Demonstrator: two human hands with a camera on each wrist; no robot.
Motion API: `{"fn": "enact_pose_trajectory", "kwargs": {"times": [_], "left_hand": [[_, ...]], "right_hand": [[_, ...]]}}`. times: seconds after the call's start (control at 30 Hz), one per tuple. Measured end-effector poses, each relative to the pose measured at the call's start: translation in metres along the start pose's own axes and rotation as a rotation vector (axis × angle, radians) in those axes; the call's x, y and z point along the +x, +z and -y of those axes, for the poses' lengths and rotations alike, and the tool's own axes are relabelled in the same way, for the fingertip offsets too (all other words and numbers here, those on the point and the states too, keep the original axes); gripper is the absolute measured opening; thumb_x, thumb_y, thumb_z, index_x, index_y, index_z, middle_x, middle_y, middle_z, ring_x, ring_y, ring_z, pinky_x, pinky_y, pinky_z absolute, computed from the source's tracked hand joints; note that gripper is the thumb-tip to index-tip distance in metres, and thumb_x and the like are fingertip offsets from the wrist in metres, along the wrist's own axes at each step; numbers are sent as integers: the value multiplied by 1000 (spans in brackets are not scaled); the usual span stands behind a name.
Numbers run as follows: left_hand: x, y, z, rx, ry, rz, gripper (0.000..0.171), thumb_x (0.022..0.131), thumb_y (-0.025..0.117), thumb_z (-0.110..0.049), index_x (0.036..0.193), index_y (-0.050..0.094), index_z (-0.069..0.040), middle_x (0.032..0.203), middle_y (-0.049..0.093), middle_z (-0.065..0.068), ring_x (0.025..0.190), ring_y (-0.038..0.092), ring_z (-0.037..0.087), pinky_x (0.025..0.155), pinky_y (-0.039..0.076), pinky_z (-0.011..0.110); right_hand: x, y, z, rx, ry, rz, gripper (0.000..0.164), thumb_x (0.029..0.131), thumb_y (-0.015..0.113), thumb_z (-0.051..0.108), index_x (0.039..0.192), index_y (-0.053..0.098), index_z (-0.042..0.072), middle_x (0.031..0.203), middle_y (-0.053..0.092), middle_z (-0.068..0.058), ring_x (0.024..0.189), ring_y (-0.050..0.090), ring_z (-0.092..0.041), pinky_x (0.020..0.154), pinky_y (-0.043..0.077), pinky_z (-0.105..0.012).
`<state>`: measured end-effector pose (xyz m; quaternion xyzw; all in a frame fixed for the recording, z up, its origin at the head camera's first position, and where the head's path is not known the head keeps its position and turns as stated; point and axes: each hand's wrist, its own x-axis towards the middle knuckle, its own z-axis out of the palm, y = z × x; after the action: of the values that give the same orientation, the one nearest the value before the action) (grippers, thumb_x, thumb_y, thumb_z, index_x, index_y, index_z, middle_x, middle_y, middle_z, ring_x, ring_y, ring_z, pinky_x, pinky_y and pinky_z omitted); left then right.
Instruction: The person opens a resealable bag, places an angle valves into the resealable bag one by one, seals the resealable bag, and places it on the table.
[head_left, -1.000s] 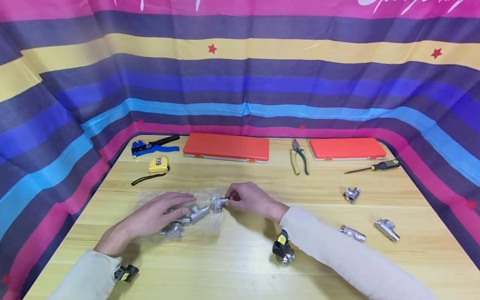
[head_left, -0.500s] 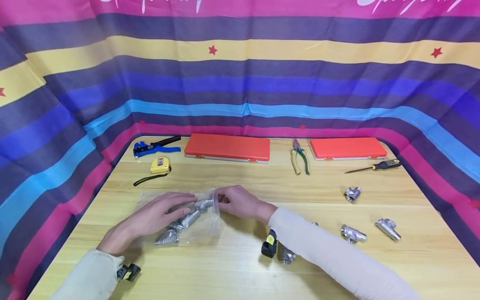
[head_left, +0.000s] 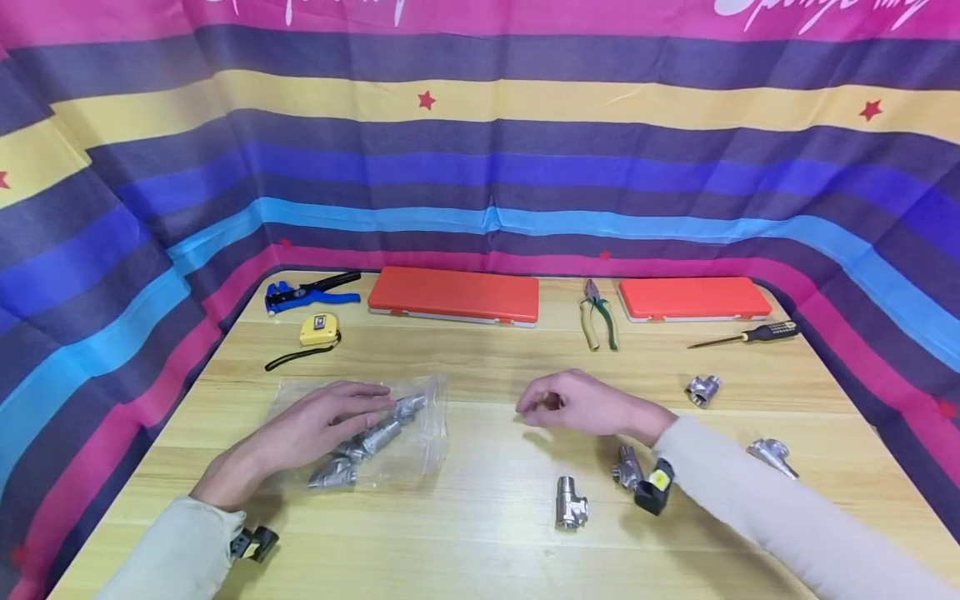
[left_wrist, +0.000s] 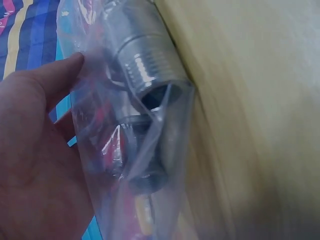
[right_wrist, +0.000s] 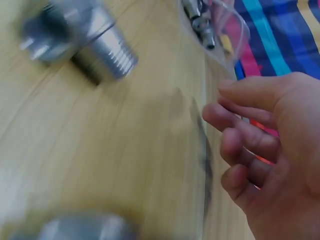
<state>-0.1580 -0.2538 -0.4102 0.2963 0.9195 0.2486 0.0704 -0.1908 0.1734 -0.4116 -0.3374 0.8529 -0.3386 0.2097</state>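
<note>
My left hand (head_left: 311, 429) lies over a clear plastic bag (head_left: 431, 458), fingers nearly straight and thumb apart. Several metal tee pipe fittings (head_left: 381, 437) are inside the bag, partly hidden by that hand. The left wrist view shows the thumb by the plastic and a threaded fitting (left_wrist: 147, 60) close up in the bag. To the right of the bag, my right hand (head_left: 577, 402) is above the table with fingers loosely bent and nothing in them. Below it are two loose tee fittings, one upright in view (head_left: 570, 504) and another (head_left: 626, 468) beside the wrist camera.
More tee fittings lie farther right, one at the back (head_left: 703, 389) and one (head_left: 771, 456) partly behind the sleeve. Along the back are a wire stripper (head_left: 311, 293), tape measure (head_left: 319, 330), two red cases (head_left: 453, 293), pliers (head_left: 597, 315) and a screwdriver (head_left: 750, 334).
My right hand put a tee fitting in through the bag's mouth, let go of it and moved right. Fittings in the bag shifted. My left hand stayed on the bag.
</note>
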Motion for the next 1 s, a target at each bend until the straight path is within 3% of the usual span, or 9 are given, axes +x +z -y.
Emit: {"fn": "enact_pose_trajectory", "kwargs": {"times": [0.27,0.43,0.57,0.8,1.0], "left_hand": [[-3,-9,-7,8,-4,-10,34,114,60,-26,145,73,-27,156,64,1,147,57,37,118,47,68],[-2,-12,-8,29,23,-28,34,113,60,-21,144,74,-24,154,66,1,145,59,37,117,48,67],[-1,-11,-7,26,22,-22,34,113,60,-21,144,73,-25,153,67,1,144,60,36,116,50,65],[-1,-9,-6,9,3,-11,33,114,60,-24,144,74,-25,152,67,1,144,60,36,115,50,66],[-1,-9,-6,6,-7,-1,33,114,59,-25,144,73,-24,152,67,1,145,59,36,116,50,66]], "right_hand": [[-43,-12,-13,71,-70,221,23,105,73,20,127,79,18,109,78,7,99,68,-5,91,60,-26],[-49,-9,-11,143,-66,326,27,101,76,18,128,80,17,109,74,7,99,67,-2,90,59,-24],[-49,-5,-11,165,-59,364,27,101,76,18,127,80,17,108,73,5,97,65,-2,89,60,-24],[-43,-3,-12,124,-68,312,19,101,77,21,120,80,18,105,75,3,93,64,-1,85,59,-23],[-19,-3,-14,37,-44,100,14,102,76,22,116,78,20,97,74,8,82,61,-6,74,55,-22]]}}
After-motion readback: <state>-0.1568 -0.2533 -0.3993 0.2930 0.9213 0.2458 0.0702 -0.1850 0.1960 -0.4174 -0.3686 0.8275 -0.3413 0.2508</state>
